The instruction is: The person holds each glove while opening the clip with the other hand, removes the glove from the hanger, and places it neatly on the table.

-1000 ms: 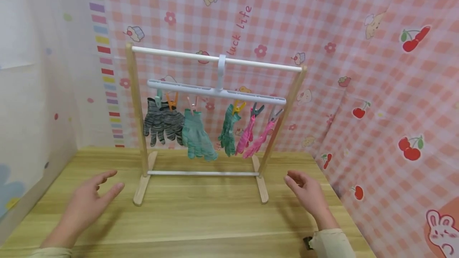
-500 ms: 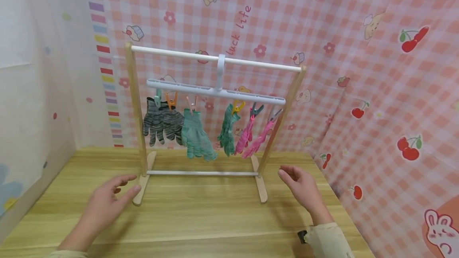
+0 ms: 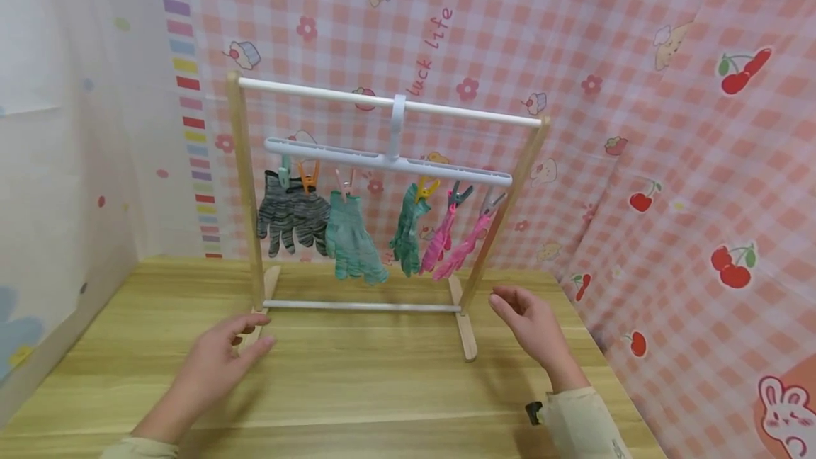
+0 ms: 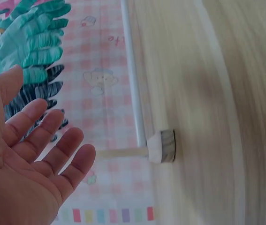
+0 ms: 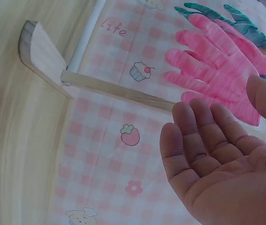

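My left hand [image 3: 219,356], fingers relaxed and holding nothing, overlaps the rack's left foot in the head view. On the other side my right hand [image 3: 532,324] hovers beside the right foot [image 3: 467,337], also holding nothing. Between them stands a wooden rack with a white top rod [image 3: 319,93]. A pale blue hanger [image 3: 357,156] hooks over that rod. Clothes pegs hold several gloves below it: a grey-black glove [image 3: 290,214], a light green glove [image 3: 355,239], a darker green glove [image 3: 406,232] and two pink gloves [image 3: 462,250]. Pink gloves [image 5: 212,61] also show beyond my right fingers.
The rack stands on a wood-grain table [image 3: 357,388]. A pink checked cloth [image 3: 510,34] with cartoon prints hangs behind and along the right side. At the left is a whitish curtain [image 3: 57,183]. A white lower bar [image 3: 363,307] joins the rack's feet.
My left hand has moved right and inward, toward the rack's left foot. My right hand has shifted slightly left and up. The rack and gloves stay put.
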The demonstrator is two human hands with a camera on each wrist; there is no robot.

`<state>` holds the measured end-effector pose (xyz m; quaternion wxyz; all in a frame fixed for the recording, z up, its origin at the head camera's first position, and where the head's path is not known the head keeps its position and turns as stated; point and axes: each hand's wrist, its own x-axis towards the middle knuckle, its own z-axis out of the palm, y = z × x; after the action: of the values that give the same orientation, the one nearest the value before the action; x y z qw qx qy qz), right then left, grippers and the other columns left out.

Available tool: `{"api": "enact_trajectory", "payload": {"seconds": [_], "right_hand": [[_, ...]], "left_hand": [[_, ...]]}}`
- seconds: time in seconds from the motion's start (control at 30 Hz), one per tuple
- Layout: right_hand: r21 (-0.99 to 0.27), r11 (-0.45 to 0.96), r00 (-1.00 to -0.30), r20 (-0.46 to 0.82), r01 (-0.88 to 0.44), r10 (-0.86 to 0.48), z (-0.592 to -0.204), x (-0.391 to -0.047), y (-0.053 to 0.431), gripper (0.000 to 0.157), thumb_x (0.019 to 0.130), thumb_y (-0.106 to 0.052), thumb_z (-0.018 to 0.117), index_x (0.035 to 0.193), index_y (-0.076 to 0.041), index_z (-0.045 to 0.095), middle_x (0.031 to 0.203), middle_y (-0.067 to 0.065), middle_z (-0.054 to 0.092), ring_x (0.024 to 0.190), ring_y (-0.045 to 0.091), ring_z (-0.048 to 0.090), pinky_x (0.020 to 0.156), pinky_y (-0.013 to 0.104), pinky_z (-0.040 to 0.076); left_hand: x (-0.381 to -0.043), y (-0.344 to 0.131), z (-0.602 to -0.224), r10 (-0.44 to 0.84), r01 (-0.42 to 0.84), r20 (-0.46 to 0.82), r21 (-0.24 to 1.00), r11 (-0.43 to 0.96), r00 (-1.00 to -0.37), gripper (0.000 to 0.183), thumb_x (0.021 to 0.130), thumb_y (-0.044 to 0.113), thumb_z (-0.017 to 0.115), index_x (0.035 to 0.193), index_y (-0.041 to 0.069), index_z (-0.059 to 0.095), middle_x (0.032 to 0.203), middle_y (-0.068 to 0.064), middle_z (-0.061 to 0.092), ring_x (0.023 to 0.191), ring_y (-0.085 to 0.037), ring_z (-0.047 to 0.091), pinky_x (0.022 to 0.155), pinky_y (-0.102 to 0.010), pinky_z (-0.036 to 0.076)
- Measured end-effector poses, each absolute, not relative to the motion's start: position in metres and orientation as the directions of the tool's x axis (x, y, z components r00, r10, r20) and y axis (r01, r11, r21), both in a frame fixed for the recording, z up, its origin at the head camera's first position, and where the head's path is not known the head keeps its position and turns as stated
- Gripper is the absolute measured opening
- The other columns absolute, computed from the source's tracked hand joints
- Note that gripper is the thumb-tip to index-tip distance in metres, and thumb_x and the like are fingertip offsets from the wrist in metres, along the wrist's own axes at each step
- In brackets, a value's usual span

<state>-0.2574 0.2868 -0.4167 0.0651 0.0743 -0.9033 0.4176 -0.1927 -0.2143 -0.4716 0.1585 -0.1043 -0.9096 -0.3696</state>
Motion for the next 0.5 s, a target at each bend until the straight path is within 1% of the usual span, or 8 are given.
{"api": "enact_trajectory", "payload": {"seconds": [0.13, 0.27, 0.5], "right_hand": [[-0.736, 0.644, -0.976, 0.194, -0.209, -0.096, -0.412, -0.259, 0.284, 0.052, 0.108, -0.047, 0.061, 0.142, -0.008, 0.066, 0.134, 0.013, 0.074, 0.124, 0.032, 0.071, 0.105, 0.051, 0.058], [-0.744, 0.630, -0.974, 0.201, -0.224, -0.108, -0.408, -0.260, 0.282, 0.052, 0.108, -0.046, 0.062, 0.141, -0.006, 0.066, 0.133, 0.014, 0.075, 0.123, 0.031, 0.072, 0.104, 0.050, 0.058], [-0.745, 0.630, -0.976, 0.186, -0.217, -0.116, -0.405, -0.261, 0.282, 0.052, 0.108, -0.047, 0.062, 0.141, -0.007, 0.066, 0.132, 0.013, 0.075, 0.121, 0.029, 0.072, 0.100, 0.043, 0.060]], "left_hand": [[-0.194, -0.206, -0.473, 0.100, 0.326, 0.368, 0.626, 0.709, -0.925, 0.033, 0.103, 0.030, 0.074, 0.130, 0.010, 0.074, 0.129, -0.012, 0.076, 0.112, -0.032, 0.072, 0.090, -0.050, 0.061], [-0.195, -0.198, -0.474, 0.120, 0.347, 0.376, 0.624, 0.701, -0.919, 0.033, 0.102, 0.028, 0.076, 0.128, 0.009, 0.074, 0.128, -0.012, 0.076, 0.111, -0.032, 0.072, 0.089, -0.050, 0.062], [-0.197, -0.186, -0.469, 0.150, 0.356, 0.355, 0.636, 0.684, -0.923, 0.031, 0.103, 0.029, 0.074, 0.128, 0.012, 0.075, 0.127, -0.007, 0.077, 0.112, -0.032, 0.072, 0.092, -0.052, 0.062]]}}
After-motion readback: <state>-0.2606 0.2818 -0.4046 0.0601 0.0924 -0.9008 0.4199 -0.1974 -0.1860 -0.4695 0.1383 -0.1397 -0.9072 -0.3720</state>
